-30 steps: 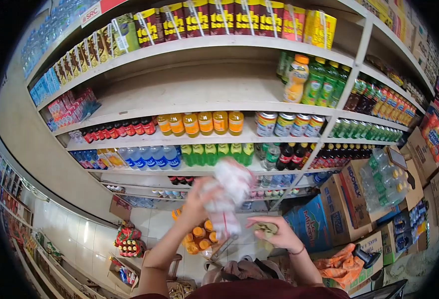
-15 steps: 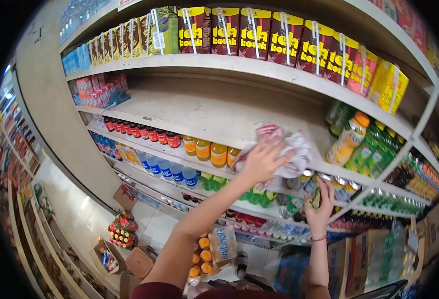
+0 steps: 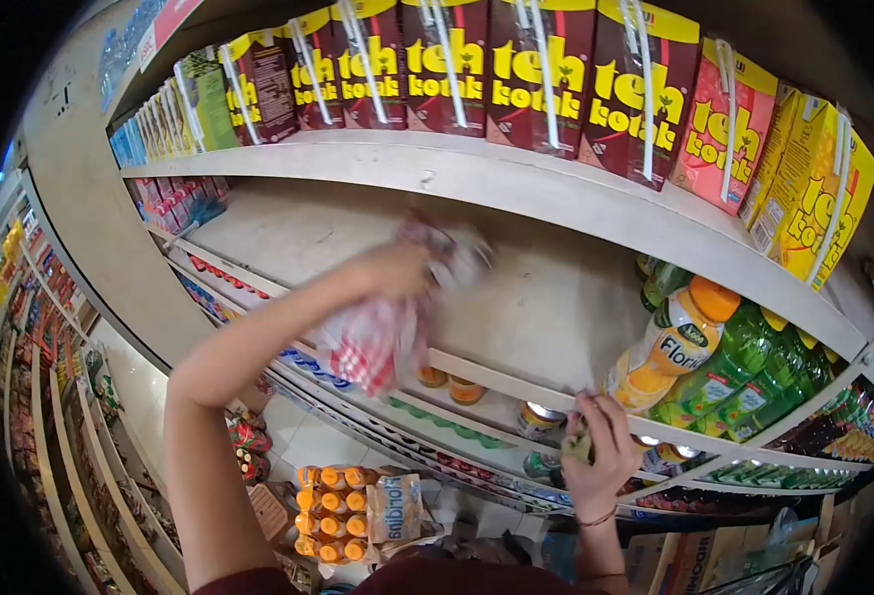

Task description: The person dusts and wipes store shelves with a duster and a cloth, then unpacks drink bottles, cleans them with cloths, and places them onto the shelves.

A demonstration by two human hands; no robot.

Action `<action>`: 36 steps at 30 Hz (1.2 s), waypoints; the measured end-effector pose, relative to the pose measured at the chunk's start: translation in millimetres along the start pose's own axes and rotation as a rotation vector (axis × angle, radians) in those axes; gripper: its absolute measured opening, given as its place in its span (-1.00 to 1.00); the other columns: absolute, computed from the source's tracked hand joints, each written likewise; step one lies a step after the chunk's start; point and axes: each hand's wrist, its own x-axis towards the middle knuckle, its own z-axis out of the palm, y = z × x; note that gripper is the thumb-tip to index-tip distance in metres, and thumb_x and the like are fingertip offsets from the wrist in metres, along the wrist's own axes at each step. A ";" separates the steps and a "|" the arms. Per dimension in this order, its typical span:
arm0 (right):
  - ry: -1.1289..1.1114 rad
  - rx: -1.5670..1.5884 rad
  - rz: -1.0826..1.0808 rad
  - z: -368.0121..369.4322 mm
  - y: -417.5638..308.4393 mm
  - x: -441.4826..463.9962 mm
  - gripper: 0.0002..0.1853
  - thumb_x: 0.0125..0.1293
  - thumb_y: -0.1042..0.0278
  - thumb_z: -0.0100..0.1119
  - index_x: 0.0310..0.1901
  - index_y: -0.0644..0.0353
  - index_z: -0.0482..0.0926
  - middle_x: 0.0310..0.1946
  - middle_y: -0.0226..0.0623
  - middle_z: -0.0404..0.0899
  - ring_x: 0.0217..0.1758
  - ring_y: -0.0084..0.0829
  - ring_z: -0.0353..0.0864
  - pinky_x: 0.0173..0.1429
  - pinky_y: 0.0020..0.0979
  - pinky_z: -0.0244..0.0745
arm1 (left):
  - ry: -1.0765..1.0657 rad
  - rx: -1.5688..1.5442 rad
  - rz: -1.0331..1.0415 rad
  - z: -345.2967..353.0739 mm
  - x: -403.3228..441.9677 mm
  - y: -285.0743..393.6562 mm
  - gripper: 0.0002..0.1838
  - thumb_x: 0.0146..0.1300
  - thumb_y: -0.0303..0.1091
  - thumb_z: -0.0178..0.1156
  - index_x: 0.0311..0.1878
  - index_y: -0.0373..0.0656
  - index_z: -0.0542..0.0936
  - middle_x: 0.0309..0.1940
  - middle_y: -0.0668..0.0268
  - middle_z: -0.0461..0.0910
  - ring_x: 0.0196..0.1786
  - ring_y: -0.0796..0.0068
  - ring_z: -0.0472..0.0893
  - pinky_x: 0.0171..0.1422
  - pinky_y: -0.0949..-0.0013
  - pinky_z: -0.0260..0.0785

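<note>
My left hand (image 3: 397, 273), blurred by motion, presses a red-and-white checked cloth (image 3: 368, 342) on the middle shelf board (image 3: 556, 297). Part of the cloth hangs over the board's front edge. At that same edge, farther right, is my right hand (image 3: 606, 456), its fingers curled around a small olive-green piece (image 3: 578, 441) whose kind I cannot make out. Close to the right hand, an orange-capped Floridina bottle (image 3: 670, 347) stands on the board beside green bottles (image 3: 745, 382).
Teh Kotak cartons (image 3: 447, 74) line the shelf above. Pink cartons (image 3: 174, 203) sit at the board's left end. Cans (image 3: 536, 416) and more bottles fill lower shelves. On the floor lies a pack of orange-capped bottles (image 3: 333, 516).
My left hand and the cloth have swept left along the board. The view has moved nearer the shelf. My right hand is now at the board's front edge, still holding the green piece.
</note>
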 end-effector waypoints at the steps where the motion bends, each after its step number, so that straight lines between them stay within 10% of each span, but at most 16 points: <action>1: 0.005 0.019 0.001 1.2 0.2 -0.4 -0.72 -0.11 0.56 0.25 -0.25 0.20 0.61 -0.28 -0.26 0.52 -0.33 -0.28 0.59 -0.31 -0.43 0.47 | -0.085 0.234 -0.147 14.1 26.5 -47.2 -0.54 -0.09 -0.41 0.11 -0.01 -0.22 0.49 -0.08 -0.02 0.51 -0.02 0.07 0.51 0.10 0.24 0.33; 7: -0.016 0.040 -0.055 0.3 10.6 -0.5 -0.67 -0.14 0.53 0.28 -0.21 0.17 0.62 -0.29 -0.24 0.52 -0.41 -0.32 0.58 -0.42 -0.45 0.43 | 0.457 -0.479 0.635 4.7 77.7 74.9 -0.63 -0.01 -0.35 0.09 -0.08 -0.21 0.52 -0.16 0.08 0.56 -0.12 0.28 0.54 0.02 0.29 0.35; 10: -0.017 0.055 -0.070 1.3 13.1 -3.0 -0.64 -0.15 0.53 0.29 -0.19 0.16 0.61 -0.27 -0.24 0.52 -0.44 -0.33 0.57 -0.45 -0.47 0.42 | 0.094 -0.439 0.000 -21.8 91.6 57.5 -0.44 -0.16 -0.39 0.11 0.05 -0.21 0.47 -0.09 0.01 0.53 0.04 0.08 0.48 0.17 0.24 0.28; 13: -0.031 0.041 -0.085 0.3 14.1 -2.6 -0.62 -0.16 0.53 0.30 -0.18 0.15 0.61 -0.27 -0.24 0.52 -0.45 -0.34 0.57 -0.45 -0.47 0.42 | 0.069 -0.002 -0.203 -9.3 100.8 -47.0 -0.45 -0.12 -0.33 0.09 0.06 -0.19 0.47 -0.08 0.01 0.53 0.04 0.09 0.48 0.17 0.24 0.27; 21: -0.056 -0.002 -0.063 0.4 11.6 -2.9 -0.64 -0.19 0.54 0.30 -0.22 0.18 0.62 -0.29 -0.22 0.53 -0.44 -0.31 0.58 -0.41 -0.46 0.46 | 0.141 -0.344 0.328 -15.4 91.4 60.0 -0.46 -0.02 -0.17 0.05 0.09 -0.16 0.46 -0.07 0.00 0.52 0.06 0.11 0.48 0.19 0.24 0.26; 31: -0.082 -0.015 0.018 0.2 6.0 -5.0 -0.64 -0.16 0.59 0.22 -0.20 0.21 0.60 -0.25 -0.15 0.50 -0.30 -0.15 0.57 -0.27 -0.32 0.47 | -0.040 0.284 -0.911 48.3 -110.3 -264.1 -0.43 0.11 0.03 -0.01 0.12 -0.11 0.44 -0.05 0.00 0.52 0.09 0.14 0.48 0.22 0.23 0.24; 33: -0.103 0.016 0.080 0.3 1.3 -8.2 -0.64 -0.15 0.65 0.19 -0.19 0.27 0.57 -0.21 -0.11 0.47 -0.19 -0.10 0.53 -0.12 -0.31 0.44 | 0.047 0.213 -0.912 98.6 -98.3 -331.8 -0.24 -0.07 0.14 0.12 0.05 -0.35 0.44 -0.04 -0.13 0.47 0.00 -0.05 0.50 0.14 0.14 0.30; 34: -0.100 -0.002 0.115 -1.0 -8.5 -5.1 -0.63 -0.12 0.69 0.16 -0.17 0.28 0.56 -0.19 -0.12 0.47 -0.17 -0.10 0.53 -0.09 -0.30 0.44 | -0.039 0.217 -0.806 56.7 -74.7 -234.5 -0.43 0.13 0.13 -0.04 0.10 -0.04 0.46 0.04 -0.01 0.45 0.11 0.06 0.45 0.17 0.12 0.28; 36: -0.083 0.007 0.097 0.3 -11.3 -4.1 -0.63 -0.11 0.71 0.13 -0.16 0.30 0.55 -0.18 -0.12 0.47 -0.15 -0.11 0.53 -0.06 -0.31 0.43 | 0.048 0.361 -0.045 40.3 -54.3 -150.3 -0.53 0.27 -0.12 -0.16 0.19 -0.13 0.36 0.10 -0.05 0.37 0.10 -0.03 0.41 0.16 0.09 0.27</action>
